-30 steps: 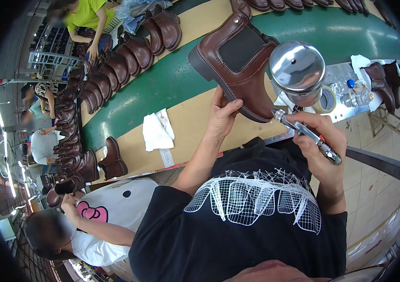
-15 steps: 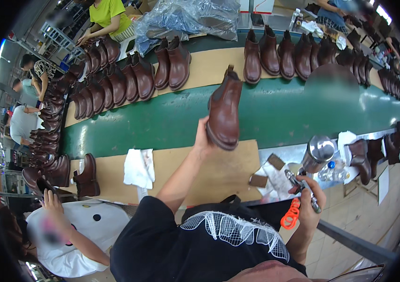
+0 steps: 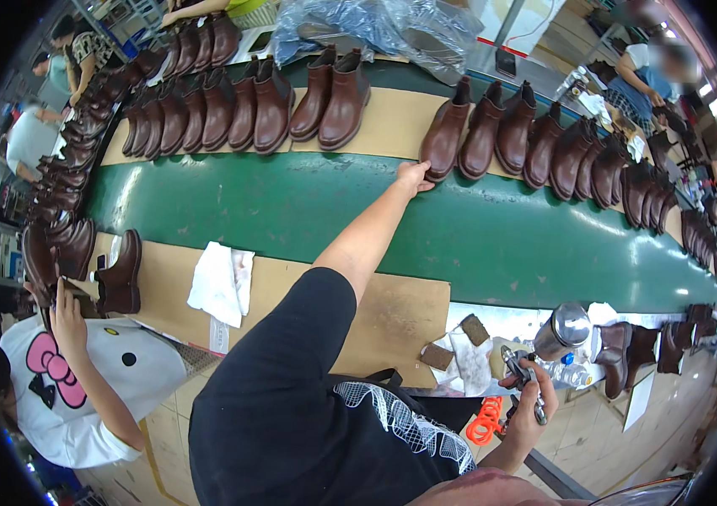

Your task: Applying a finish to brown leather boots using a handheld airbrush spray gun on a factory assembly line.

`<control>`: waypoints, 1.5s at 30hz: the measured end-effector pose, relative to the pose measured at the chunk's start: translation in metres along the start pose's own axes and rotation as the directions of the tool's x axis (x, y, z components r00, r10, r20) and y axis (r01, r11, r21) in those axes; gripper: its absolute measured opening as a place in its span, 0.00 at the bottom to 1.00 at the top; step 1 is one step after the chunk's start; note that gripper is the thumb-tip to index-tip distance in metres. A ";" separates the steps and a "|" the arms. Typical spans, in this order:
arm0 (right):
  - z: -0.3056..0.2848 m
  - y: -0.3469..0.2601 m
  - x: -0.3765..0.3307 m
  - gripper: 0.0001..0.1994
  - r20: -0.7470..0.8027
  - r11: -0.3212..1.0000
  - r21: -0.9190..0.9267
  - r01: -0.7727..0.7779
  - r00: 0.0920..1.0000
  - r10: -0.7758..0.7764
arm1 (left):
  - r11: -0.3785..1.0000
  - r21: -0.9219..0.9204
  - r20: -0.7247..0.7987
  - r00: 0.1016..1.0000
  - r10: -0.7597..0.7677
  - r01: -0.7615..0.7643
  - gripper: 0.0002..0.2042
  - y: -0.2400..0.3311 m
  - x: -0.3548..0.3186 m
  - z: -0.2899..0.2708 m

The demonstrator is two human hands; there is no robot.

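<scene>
My left hand (image 3: pixel 413 178) reaches out across the green table, its fingers closed on the toe of a dark brown ankle boot (image 3: pixel 445 135). That boot stands upright at the left end of the far right row, on cardboard. My right hand (image 3: pixel 529 409) is wrapped round a metal spray gun (image 3: pixel 513 363) near the front edge. An orange coiled hose (image 3: pixel 484 422) hangs beside it. A shiny metal container (image 3: pixel 562 331) stands just beyond the gun, with a clear plastic bottle (image 3: pixel 576 376) next to it.
More brown boots (image 3: pixel 270 105) line the far left side. White cloth (image 3: pixel 219 285) and brown pads (image 3: pixel 437 357) lie on the near side. Several boots (image 3: pixel 614 358) stand at the near right. At left a co-worker's hand (image 3: pixel 67 320) is beside boots. Blue-tinted plastic wrap (image 3: pixel 375 34) covers things behind.
My left hand has carried the boot away from me, from mid-air over the table to the end of the far right row. The right hand still holds the spray gun.
</scene>
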State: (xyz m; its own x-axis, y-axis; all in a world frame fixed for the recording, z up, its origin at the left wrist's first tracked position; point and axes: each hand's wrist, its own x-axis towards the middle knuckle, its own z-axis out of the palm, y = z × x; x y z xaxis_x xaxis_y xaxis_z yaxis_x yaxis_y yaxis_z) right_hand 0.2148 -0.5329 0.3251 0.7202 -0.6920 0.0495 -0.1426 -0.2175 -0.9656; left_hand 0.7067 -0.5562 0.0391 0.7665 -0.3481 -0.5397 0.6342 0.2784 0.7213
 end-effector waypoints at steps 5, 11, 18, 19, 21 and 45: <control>0.000 0.004 0.003 0.16 0.021 1.000 -0.027 -0.011 1.000 0.012 | 0.995 -0.020 -0.365 0.928 0.080 -0.094 0.32 0.040 0.006 -0.071; 0.012 0.007 0.011 0.14 0.028 0.998 -0.018 -0.065 0.997 0.066 | 0.876 -0.389 -0.508 0.860 0.054 -0.285 0.48 0.104 0.016 -0.154; 0.019 -0.003 0.016 0.13 0.060 0.999 -0.043 -0.031 0.998 0.033 | 0.976 -0.189 -0.304 0.951 0.050 -0.111 0.35 0.130 0.021 -0.155; 0.020 -0.005 0.014 0.13 0.053 0.998 -0.053 -0.028 0.998 0.031 | 0.976 -0.199 -0.293 0.956 0.026 -0.087 0.35 0.131 0.020 -0.154; 0.022 -0.007 0.012 0.13 0.044 0.995 -0.082 -0.059 0.997 0.062 | 0.993 -0.118 -0.161 0.987 -0.002 -0.018 0.29 0.133 0.016 -0.149; -0.001 -0.032 -0.069 0.13 0.119 0.979 0.038 0.202 0.971 -0.205 | 0.811 -0.326 0.900 0.422 0.110 0.486 0.39 0.052 -0.401 -0.086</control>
State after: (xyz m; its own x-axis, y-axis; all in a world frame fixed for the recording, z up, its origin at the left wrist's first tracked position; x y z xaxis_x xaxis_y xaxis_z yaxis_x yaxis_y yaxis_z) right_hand 0.1689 -0.4785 0.3528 0.8096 -0.5458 0.2159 0.0319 -0.3265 -0.9447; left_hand 0.4406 -0.3246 0.2557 0.3020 -0.9220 0.2422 0.9195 0.3488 0.1810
